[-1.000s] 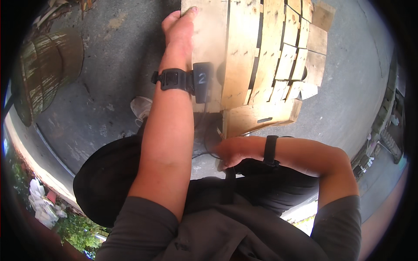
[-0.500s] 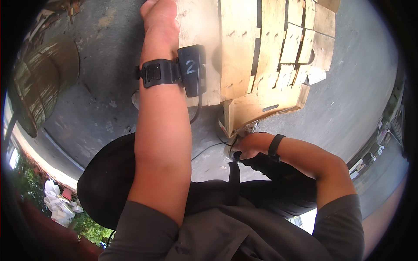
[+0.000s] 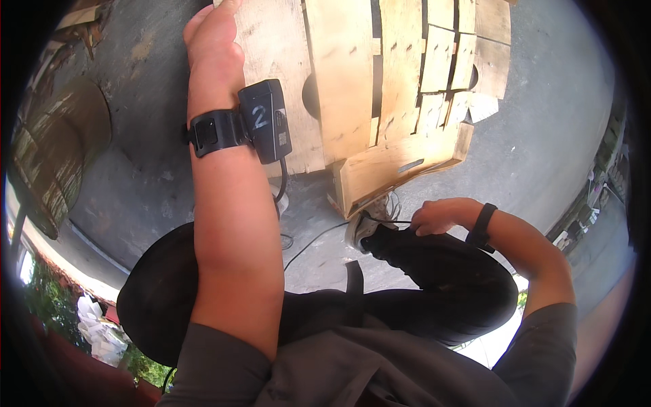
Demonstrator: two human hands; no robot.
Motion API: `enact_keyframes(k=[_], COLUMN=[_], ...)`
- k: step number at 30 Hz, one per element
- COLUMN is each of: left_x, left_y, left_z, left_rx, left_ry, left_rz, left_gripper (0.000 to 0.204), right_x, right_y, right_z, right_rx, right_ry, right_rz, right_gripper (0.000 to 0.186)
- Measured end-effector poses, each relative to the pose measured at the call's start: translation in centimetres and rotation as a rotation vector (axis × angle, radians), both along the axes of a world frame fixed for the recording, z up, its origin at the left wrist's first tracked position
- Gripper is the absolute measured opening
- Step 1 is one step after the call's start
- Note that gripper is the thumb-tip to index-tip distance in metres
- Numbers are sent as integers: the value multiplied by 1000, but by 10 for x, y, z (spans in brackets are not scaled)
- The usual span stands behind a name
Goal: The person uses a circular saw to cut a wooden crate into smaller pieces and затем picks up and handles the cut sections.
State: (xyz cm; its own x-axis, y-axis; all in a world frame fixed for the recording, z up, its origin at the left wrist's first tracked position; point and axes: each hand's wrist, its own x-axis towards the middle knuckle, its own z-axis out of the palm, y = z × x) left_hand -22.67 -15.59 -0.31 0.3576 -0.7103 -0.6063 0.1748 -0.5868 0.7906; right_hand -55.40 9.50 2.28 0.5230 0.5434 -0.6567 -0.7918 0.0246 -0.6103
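A dark cord (image 3: 392, 220) runs from beside my shoe into my right hand (image 3: 439, 216), whose fingers are closed around it, just above my knee-side trouser leg. My left hand (image 3: 211, 42) reaches to the top edge of the picture, at the left edge of a wooden pallet-like structure (image 3: 339, 81) made of pale planks. Its fingers pass mostly out of the picture, so their grip is hidden. A side board (image 3: 400, 168) of the structure, with a slot in it, slopes toward my foot.
My light-coloured shoe (image 3: 354, 234) stands on the grey concrete floor (image 3: 536, 129) against the wooden corner. A thin cable (image 3: 313, 243) trails across the floor. At the left is a curved, brownish panel (image 3: 71, 149). White debris (image 3: 98, 332) lies at the lower left.
My right hand has moved right, away from the shoe, drawing the cord out with it. My left arm and the wooden structure appear further left in the picture.
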Motion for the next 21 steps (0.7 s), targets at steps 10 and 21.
enact_keyframes(k=[10, 21], left_x=[-17, 2], left_y=[-5, 11], left_z=[13, -33], left_rx=[48, -67], left_ry=[27, 57], left_rz=[128, 188], left_gripper=[43, 22], right_x=[-292, -204], right_y=[174, 21], right_z=[114, 189], right_rx=[-79, -1216], right_ry=[709, 1062], right_rz=[-243, -1148], right_gripper=[32, 34])
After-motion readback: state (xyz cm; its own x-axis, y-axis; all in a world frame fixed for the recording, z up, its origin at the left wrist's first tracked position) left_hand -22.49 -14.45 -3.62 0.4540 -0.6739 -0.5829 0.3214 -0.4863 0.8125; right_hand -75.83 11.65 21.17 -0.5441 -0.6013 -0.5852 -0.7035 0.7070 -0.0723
